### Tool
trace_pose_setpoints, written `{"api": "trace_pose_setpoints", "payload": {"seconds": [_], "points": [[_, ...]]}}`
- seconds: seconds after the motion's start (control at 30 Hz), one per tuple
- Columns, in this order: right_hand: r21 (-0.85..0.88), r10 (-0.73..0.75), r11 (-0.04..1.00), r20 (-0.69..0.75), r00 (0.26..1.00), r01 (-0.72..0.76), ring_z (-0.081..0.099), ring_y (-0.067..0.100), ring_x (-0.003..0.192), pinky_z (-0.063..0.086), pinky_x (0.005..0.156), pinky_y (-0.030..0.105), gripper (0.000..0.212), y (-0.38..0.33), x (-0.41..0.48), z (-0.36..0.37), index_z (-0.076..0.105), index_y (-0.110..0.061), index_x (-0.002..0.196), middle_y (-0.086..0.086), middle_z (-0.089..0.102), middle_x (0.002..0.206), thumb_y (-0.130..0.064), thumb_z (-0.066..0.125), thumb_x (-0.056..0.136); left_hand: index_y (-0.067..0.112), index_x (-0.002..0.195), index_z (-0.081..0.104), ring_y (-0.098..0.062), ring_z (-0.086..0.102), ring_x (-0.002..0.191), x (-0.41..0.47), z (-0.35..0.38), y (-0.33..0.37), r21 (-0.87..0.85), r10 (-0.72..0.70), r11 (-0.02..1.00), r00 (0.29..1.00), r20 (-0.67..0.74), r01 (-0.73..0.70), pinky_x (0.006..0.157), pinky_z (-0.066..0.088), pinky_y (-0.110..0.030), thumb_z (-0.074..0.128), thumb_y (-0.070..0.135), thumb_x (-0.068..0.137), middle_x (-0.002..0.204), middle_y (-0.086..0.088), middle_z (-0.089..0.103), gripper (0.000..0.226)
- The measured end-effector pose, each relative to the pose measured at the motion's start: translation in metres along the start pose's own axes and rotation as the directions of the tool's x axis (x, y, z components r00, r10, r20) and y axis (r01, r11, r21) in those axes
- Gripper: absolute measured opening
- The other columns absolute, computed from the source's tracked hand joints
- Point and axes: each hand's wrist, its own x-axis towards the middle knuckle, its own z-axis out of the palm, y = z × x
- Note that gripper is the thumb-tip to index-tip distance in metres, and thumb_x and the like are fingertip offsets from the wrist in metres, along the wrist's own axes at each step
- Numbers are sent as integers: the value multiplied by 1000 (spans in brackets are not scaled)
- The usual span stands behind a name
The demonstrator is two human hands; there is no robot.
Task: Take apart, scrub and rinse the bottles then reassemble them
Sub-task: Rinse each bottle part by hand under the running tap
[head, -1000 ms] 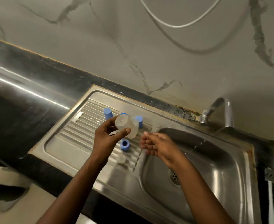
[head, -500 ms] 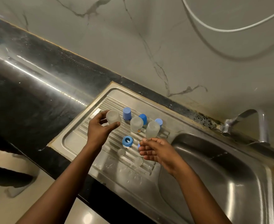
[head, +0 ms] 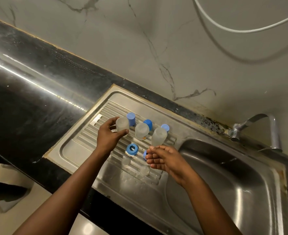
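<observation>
- Over the draining board (head: 82,143), left hand (head: 108,136) grips a translucent bottle (head: 122,124), long axis vertical, just beside a blue cap (head: 130,118).
- Right hand (head: 163,160) hangs slack, empty, nearer the basin (head: 224,175).

Stainless steel, brushed, ribbed, spotted with water: drainboard (head: 75,150). Stainless steel, smooth, glossy: sink basin (head: 241,192). Chromed metal, shiny: tap (head: 252,122). Frosted translucent plastic, matt: bottle body (head: 122,123) and two more beside it. Opaque blue plastic, smooth, matt: caps (head: 131,118), collar ring (head: 131,149). Clear, glassy-looking plastic or silicone: teats (head: 126,161). Polished black stone, glossy: countertop (head: 29,92). Pale marble-veined facing, satin: wall (head: 140,39).
</observation>
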Motion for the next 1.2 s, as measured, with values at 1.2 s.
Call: {"api": "trace_pose_setpoints", "payload": {"seconds": [1.2], "points": [[187,-19,981,-175,984,52,72,22,89,59,81,35,32,22,-49,-96,72,-3,118,12,77,100,-30,64,103,25,120,72,-10,71,103,-130,131,63,-79,154,987,965,213,-140,79,60,-24,76,21,98,110,12,75,23]]}}
